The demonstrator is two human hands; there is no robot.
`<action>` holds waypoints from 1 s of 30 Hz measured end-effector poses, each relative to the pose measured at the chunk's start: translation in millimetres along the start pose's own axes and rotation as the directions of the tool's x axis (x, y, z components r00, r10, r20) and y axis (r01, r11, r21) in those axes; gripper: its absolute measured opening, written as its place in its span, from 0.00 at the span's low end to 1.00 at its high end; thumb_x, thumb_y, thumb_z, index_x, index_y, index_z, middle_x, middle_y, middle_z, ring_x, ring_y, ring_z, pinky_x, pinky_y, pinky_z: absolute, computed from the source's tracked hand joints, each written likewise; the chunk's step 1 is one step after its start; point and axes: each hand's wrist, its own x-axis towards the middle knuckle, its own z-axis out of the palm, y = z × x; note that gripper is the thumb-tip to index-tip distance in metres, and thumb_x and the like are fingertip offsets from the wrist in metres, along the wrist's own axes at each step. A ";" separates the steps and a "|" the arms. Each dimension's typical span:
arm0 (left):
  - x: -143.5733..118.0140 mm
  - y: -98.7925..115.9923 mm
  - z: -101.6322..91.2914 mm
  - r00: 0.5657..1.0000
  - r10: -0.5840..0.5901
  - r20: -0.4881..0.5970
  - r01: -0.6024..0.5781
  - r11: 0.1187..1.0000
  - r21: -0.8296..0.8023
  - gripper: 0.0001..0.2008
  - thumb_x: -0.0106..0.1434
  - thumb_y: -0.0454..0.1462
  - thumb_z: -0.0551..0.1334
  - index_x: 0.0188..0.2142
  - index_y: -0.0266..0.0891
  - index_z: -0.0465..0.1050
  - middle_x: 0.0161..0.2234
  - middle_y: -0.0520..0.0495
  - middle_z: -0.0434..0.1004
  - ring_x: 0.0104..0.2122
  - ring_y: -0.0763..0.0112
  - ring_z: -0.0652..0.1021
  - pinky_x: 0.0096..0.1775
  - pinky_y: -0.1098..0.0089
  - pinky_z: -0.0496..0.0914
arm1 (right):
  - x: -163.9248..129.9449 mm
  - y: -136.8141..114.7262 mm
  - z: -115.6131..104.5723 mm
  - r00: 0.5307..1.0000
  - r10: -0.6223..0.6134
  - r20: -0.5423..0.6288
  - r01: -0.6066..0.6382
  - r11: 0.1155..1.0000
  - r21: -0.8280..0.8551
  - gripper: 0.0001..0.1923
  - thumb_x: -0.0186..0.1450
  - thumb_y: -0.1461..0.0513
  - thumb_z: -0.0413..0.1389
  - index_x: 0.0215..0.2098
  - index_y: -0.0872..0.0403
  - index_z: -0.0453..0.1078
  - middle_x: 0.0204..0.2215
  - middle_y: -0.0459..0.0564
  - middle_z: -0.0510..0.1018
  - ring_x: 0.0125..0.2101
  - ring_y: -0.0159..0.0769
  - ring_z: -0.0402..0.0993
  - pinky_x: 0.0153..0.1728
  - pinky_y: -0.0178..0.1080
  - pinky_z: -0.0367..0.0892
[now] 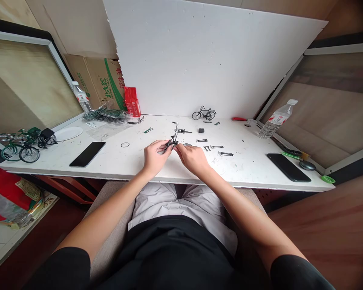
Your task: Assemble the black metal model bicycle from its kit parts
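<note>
Near the table's front edge, my left hand is closed around a small, partly built model bicycle, with its handlebar end pointing up and away from me. The fingertips of my right hand pinch at the low end of the same model, close to my left fingers. My fingers hide much of its body. Just behind my right hand a small spoked wheel shows in part. Beyond the model lies a dark rod-like part, with a small black block to its right.
Several small black parts lie right of my hands. A finished model bicycle stands at the back; green and black ones stand far left. A thin ring, two phones and a water bottle are also on the table.
</note>
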 end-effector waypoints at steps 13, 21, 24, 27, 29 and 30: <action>-3.4 5.5 0.3 0.985 0.168 -0.051 -0.164 0.984 0.072 0.12 0.69 0.39 0.71 0.51 0.40 0.88 0.45 0.42 0.89 0.40 0.66 0.88 0.47 0.66 0.86 | 2.7 -12.2 -22.0 0.887 0.034 0.460 -0.460 0.010 0.888 0.22 0.77 0.41 0.51 0.39 0.49 0.65 0.20 0.32 0.45 0.21 0.30 0.39 0.25 0.36 0.44; -0.9 1.9 0.7 0.994 0.110 -0.028 -0.108 0.991 0.076 0.13 0.68 0.39 0.72 0.50 0.40 0.88 0.46 0.41 0.89 0.41 0.64 0.89 0.47 0.65 0.86 | -1.8 -12.1 -3.5 0.993 0.118 -0.017 -0.110 0.960 0.257 0.21 0.84 0.51 0.42 0.45 0.54 0.72 0.30 0.51 0.78 0.26 0.37 0.65 0.31 0.40 0.48; -1.9 1.5 1.2 0.997 0.075 -0.029 -0.074 0.996 0.051 0.13 0.69 0.40 0.71 0.50 0.39 0.88 0.46 0.40 0.89 0.41 0.64 0.89 0.48 0.64 0.86 | -2.0 -6.0 1.6 1.000 0.011 0.013 -0.011 0.999 0.030 0.23 0.85 0.54 0.39 0.46 0.55 0.73 0.31 0.55 0.82 0.27 0.39 0.68 0.30 0.42 0.44; -4.0 -1.1 2.0 0.998 0.058 -0.025 -0.057 0.998 0.039 0.13 0.68 0.41 0.72 0.50 0.39 0.88 0.46 0.40 0.89 0.41 0.63 0.89 0.48 0.64 0.86 | -1.8 -4.6 2.5 0.998 0.052 0.047 -0.054 0.998 0.045 0.23 0.85 0.54 0.40 0.48 0.54 0.74 0.30 0.54 0.82 0.26 0.40 0.69 0.30 0.42 0.45; -5.5 -3.4 2.5 0.998 0.055 -0.026 -0.055 0.998 0.029 0.13 0.68 0.41 0.72 0.50 0.40 0.88 0.46 0.41 0.89 0.41 0.63 0.88 0.48 0.64 0.86 | -1.8 -6.9 1.2 0.992 0.109 0.068 -0.119 0.979 0.163 0.22 0.85 0.53 0.41 0.47 0.53 0.74 0.30 0.53 0.81 0.26 0.39 0.68 0.31 0.41 0.48; -6.1 -4.2 2.6 0.998 0.058 -0.027 -0.058 0.998 0.024 0.13 0.68 0.41 0.72 0.49 0.40 0.88 0.45 0.41 0.89 0.41 0.64 0.88 0.48 0.64 0.86 | -1.7 -8.4 0.0 0.989 0.125 0.075 -0.140 0.955 0.262 0.21 0.84 0.53 0.42 0.45 0.52 0.74 0.31 0.52 0.81 0.27 0.39 0.68 0.32 0.40 0.51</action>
